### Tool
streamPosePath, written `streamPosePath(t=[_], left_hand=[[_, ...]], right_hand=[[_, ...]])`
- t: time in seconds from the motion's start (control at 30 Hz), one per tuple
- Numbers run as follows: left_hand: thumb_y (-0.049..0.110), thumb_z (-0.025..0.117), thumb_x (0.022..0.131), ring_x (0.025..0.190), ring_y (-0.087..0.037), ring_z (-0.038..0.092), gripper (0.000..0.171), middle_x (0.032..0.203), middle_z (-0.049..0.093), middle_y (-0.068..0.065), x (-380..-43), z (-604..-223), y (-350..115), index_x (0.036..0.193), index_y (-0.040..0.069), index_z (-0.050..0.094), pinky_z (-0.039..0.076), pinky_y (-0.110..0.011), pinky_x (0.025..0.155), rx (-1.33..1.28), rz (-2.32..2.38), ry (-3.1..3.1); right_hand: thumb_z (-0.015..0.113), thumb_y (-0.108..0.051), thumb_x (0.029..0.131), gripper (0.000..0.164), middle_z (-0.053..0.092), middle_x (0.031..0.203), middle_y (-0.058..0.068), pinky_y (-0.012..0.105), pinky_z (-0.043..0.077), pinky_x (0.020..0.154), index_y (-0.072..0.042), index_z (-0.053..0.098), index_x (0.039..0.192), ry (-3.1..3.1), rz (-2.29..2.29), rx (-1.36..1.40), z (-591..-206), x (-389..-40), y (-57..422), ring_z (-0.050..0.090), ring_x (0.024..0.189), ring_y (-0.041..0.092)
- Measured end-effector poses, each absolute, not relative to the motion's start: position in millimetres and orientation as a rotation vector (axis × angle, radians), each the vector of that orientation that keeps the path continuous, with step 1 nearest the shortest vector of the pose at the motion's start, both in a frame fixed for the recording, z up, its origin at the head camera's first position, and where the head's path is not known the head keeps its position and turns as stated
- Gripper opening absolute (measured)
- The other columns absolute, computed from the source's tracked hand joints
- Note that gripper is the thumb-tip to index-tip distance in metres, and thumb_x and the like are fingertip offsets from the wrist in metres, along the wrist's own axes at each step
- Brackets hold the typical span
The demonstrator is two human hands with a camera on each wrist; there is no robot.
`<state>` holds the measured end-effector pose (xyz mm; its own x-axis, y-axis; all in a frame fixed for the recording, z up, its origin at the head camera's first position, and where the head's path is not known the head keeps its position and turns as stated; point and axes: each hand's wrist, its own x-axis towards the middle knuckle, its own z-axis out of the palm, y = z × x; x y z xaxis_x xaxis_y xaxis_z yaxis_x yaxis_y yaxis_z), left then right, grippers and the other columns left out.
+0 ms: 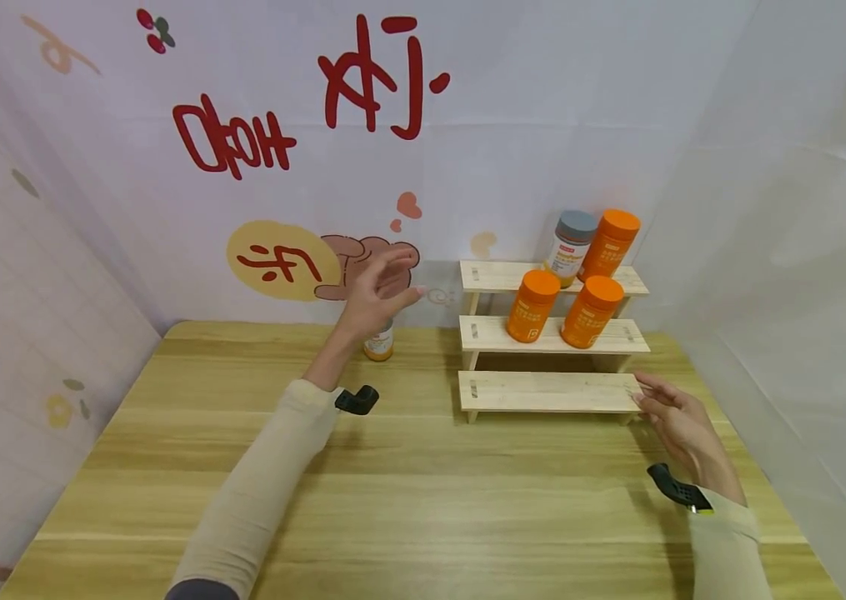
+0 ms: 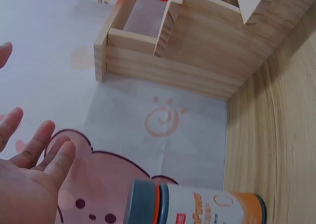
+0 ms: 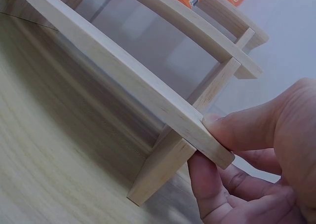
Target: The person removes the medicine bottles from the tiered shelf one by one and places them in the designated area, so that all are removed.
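My right hand pinches the right end of the lowest step of a three-tier wooden shelf, thumb on top and fingers beneath, as the right wrist view shows. My left hand is raised with fingers spread, holding nothing. Below and behind it a grey-capped bottle stands on the table, mostly hidden in the head view; the left wrist view shows the bottle apart from the fingers. On the middle tier are two orange bottles. The top tier bears a grey-capped bottle and another orange bottle.
The shelf stands at the back right of the wooden table. A white printed cloth wall rises behind the table, with more cloth at the left and right sides.
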<state>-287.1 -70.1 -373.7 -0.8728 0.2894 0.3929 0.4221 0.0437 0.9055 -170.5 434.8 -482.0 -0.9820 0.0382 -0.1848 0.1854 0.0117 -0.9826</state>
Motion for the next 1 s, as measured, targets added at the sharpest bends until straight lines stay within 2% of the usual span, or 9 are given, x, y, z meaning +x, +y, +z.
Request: streamPosePath(t=[0.13,0.33,0.67,0.8,1.0], left_hand=[[0.018,0.072,0.096,0.148,-0.036,0.041,0.064,0.154,0.045,-0.022,-286.7,-371.1,-59.2,0.153,0.01,0.044,0.032,-0.048,0.125,-0.77,-1.943,-2.242],[0.021,0.071,0.097,0.148,-0.031,0.042,0.066,0.157,0.044,-0.02,-290.1,-365.0,-42.3,0.156,0.011,0.042,0.034,-0.05,0.124,-0.829,-1.958,-2.261],[0.031,0.07,0.097,0.147,-0.035,0.043,0.067,0.156,0.046,-0.017,-295.5,-354.9,-16.3,0.157,0.018,0.042,0.039,-0.053,0.12,-0.836,-2.021,-2.308],[0.035,0.071,0.096,0.146,-0.032,0.045,0.068,0.155,0.048,-0.014,-298.7,-348.7,-5.1,0.156,0.023,0.042,0.044,-0.053,0.115,-0.836,-2.017,-2.335],[0.04,0.071,0.095,0.143,-0.027,0.047,0.069,0.153,0.051,-0.013,-306.1,-338.4,11.5,0.156,0.024,0.043,0.043,-0.051,0.116,-0.846,-2.027,-2.363]], right_hand=[[0.065,-0.017,0.102,0.065,0.059,0.12,-0.015,0.018,0.054,0.082,-0.01,0.036,0.16,2.155,-2.123,0.231,-482.8,-168.0,437.9,0.059,0.102,0.0],[0.066,-0.018,0.101,0.074,0.059,0.119,-0.015,0.019,0.055,0.082,-0.002,0.027,0.161,2.16,-2.121,0.227,-484.4,-166.8,438.1,0.06,0.101,0.0],[0.066,-0.018,0.101,0.072,0.058,0.118,-0.015,0.019,0.055,0.081,-0.004,0.029,0.161,2.177,-2.108,0.236,-482.0,-167.2,438.5,0.059,0.1,0.001],[0.066,-0.018,0.101,0.071,0.058,0.119,-0.015,0.019,0.054,0.082,-0.005,0.029,0.161,2.174,-2.104,0.23,-480.7,-167.1,439.9,0.059,0.1,0.001],[0.066,-0.017,0.102,0.068,0.062,0.115,-0.014,0.019,0.056,0.081,-0.006,0.033,0.16,2.168,-2.123,0.208,-482.0,-169.0,438.2,0.06,0.099,0.001]])
